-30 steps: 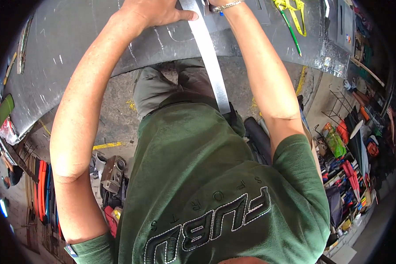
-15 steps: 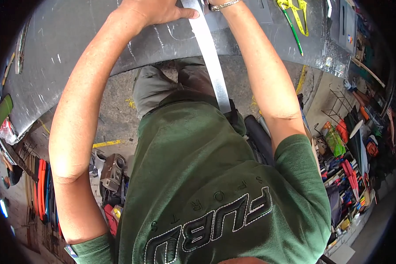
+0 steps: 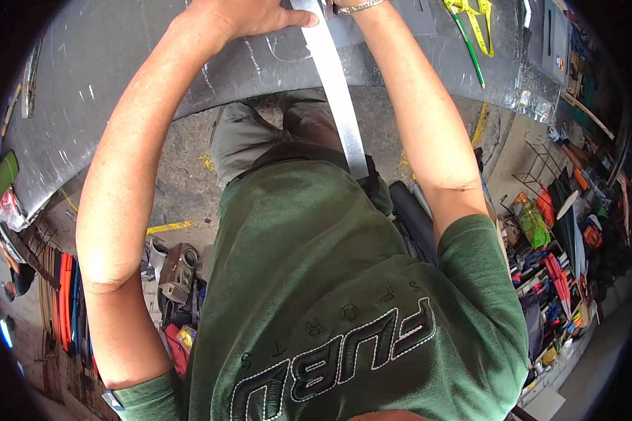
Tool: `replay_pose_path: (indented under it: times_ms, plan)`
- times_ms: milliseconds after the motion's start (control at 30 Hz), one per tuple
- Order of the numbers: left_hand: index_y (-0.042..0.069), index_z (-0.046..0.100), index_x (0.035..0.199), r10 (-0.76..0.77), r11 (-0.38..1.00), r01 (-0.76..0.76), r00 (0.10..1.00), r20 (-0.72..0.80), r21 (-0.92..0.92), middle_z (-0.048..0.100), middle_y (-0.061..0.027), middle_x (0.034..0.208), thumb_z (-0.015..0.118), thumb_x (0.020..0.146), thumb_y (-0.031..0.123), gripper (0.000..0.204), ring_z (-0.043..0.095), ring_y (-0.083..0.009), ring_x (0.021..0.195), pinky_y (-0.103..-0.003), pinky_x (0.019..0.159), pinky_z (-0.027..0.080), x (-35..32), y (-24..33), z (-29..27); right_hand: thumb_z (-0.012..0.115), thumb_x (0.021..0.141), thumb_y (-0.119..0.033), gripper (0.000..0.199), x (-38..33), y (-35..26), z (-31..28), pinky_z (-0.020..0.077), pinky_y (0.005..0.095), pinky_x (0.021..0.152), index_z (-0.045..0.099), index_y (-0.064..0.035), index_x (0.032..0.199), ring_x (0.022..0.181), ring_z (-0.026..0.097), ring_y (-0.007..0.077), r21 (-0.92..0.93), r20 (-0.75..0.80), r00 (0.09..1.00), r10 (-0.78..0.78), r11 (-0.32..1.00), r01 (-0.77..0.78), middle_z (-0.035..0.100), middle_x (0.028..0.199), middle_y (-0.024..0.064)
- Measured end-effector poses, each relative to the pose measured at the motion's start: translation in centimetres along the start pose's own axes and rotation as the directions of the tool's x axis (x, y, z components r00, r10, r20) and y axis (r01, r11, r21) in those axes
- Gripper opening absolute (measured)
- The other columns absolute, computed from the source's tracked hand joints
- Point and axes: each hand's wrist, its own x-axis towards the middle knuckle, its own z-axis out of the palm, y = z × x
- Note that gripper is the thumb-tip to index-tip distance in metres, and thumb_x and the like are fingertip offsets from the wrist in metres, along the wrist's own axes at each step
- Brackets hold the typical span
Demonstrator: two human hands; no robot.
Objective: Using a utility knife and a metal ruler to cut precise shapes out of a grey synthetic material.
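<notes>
A long, shiny metal straightedge [image 3: 333, 77] runs from the top edge across the dark sheet [image 3: 119, 84] on the table. Its near end overhangs the table edge and reaches my waist. My left hand [image 3: 249, 15] lies at the far part of the straightedge, thumb stretched onto its surface, holding it down; the other fingers are mostly cut off by the top edge. Just right of the straightedge is my right hand [image 3: 343, 5], with a bracelet [image 3: 361, 7] at the wrist. Its fingers, and anything in them, are out of the picture.
At the right of the table lie a green pencil [image 3: 469, 59] and a crumpled yellow measuring tape [image 3: 481, 28]. Cluttered shelving [image 3: 548, 281] stands on the right, coloured rolls [image 3: 67, 302] on the left. Behind me at the left is a machine [image 3: 179, 270].
The straightedge and both hands hold nearly the same place. My left forearm and the view have shifted very slightly.
</notes>
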Motion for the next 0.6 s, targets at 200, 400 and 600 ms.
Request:
replay_pose_path:
  times_ms: [200, 400, 600]
  plan:
    - [-0.018, 0.032, 0.148, 0.086, 0.918, -0.361, 0.584, -0.807, -0.164, 0.032, -0.0391, 0.155, 0.081, 0.075, 0.058, 0.116, 0.030, -0.0487, 0.149, -0.050, 0.123, 0.029, 4.4, -1.9, 10.2, 0.043, 0.108, -0.049, 0.047, 0.1, 0.5, 0.2, 0.0329, 0.0286, 0.035, 0.052, -0.0076, 0.088, 0.036, 0.039, 0.0134, 0.009, 0.001, 1.000, -0.002, 1.000, 0.002, 0.043, 0.052, 0.0018]
    - [-0.018, 0.032, 0.148, 0.106, 0.508, -0.587, 0.769, -0.631, -0.630, 0.033, -0.0388, 0.154, 0.080, 0.075, 0.059, 0.117, 0.030, -0.0483, 0.149, -0.050, 0.123, 0.029, 2.7, -2.6, 8.5, 0.042, 0.109, -0.046, 0.044, -0.1, 0.2, 0.5, 0.0329, 0.0274, 0.035, 0.051, -0.0079, 0.088, 0.036, 0.039, 0.0125, -0.058, 0.000, 0.999, -0.037, 0.998, 0.037, 0.043, 0.053, 0.0015]
    - [-0.016, 0.033, 0.150, -0.028, 0.999, 0.028, 1.000, 0.001, 0.023, 0.033, -0.0374, 0.155, 0.079, 0.076, 0.059, 0.115, 0.030, -0.0474, 0.149, -0.050, 0.124, 0.028, -2.7, 3.3, -4.9, 0.042, 0.110, -0.039, 0.040, -0.9, -2.7, 3.0, 0.0337, 0.0260, 0.036, 0.058, -0.0022, 0.115, 0.040, 0.041, 0.0104, -0.129, -0.158, 0.983, 0.089, 0.985, -0.110, 0.050, 0.066, 0.0020]
